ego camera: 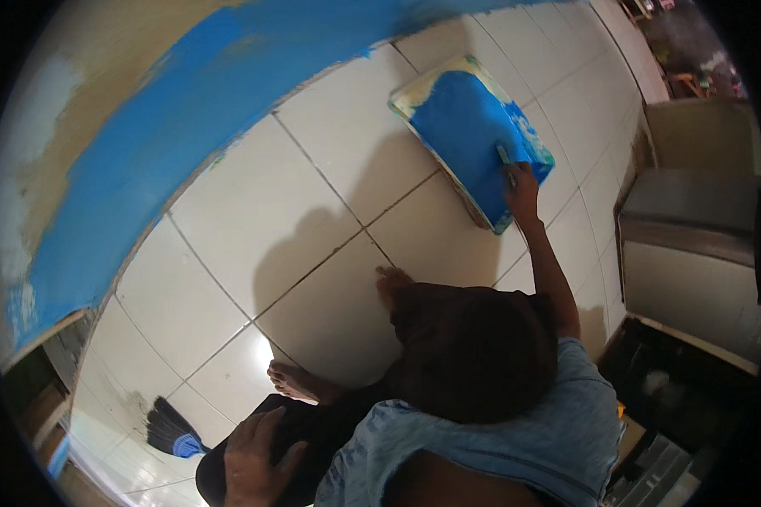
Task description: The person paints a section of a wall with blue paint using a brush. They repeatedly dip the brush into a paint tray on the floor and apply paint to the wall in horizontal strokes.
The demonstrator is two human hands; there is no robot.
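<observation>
My right hand (521,184) grips the handle of a brush (503,154) over a shallow paint tray (406,100). Blue paint (463,120) covers most of the tray's inside, and its rim bears cream, green and blue smears. The brush's working end cannot be made out against the paint. My left hand (253,453) rests on my left knee, its fingers a little spread, holding nothing. Along the far side, the lower part of a wall (133,149) is coated in blue, with beige and whitish areas above it.
White floor tiles (260,190) with dark joints lie under the tray and my bare feet. A black broom with a blue collar (187,443) lies at lower left. Steps (685,253) rise at the right, above a dark recess holding various items.
</observation>
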